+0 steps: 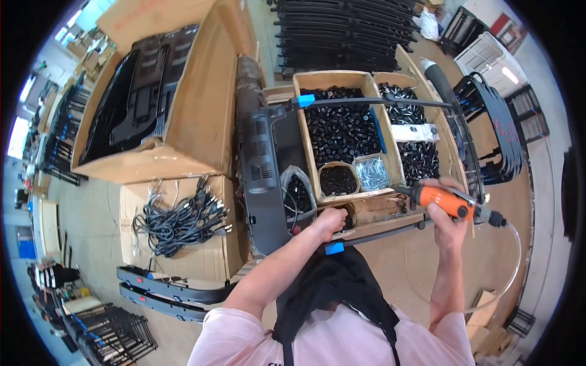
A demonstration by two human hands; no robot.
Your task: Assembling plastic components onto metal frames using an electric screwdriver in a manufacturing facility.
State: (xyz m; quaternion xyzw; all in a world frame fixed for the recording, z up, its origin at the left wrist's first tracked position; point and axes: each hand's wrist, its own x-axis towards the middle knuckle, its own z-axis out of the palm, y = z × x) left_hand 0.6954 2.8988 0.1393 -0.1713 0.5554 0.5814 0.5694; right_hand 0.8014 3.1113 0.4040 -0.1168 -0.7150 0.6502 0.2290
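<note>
My right hand [450,227] is wrapped round an orange air screwdriver [441,200]. The tool's dark nose points left, over the front of the parts box, and a clear hose [517,250] hangs from its rear end. My left hand [332,222] reaches with curled fingers into a small tub of dark parts [348,219] at the near edge of the box; its fingertips are hidden, so what they hold does not show. A black frame [390,230] with blue tabs lies round the wooden parts box [336,75]. On its left side is a dark grey plastic housing [261,165].
Black caps [345,131], silver screws [372,173] and small dark screws [337,180] fill the box's compartments. Bundled black cables [183,219] lie on a carton to the left. Behind them stands a large open carton [198,116] of black panels. Black frames [495,128] lean at right.
</note>
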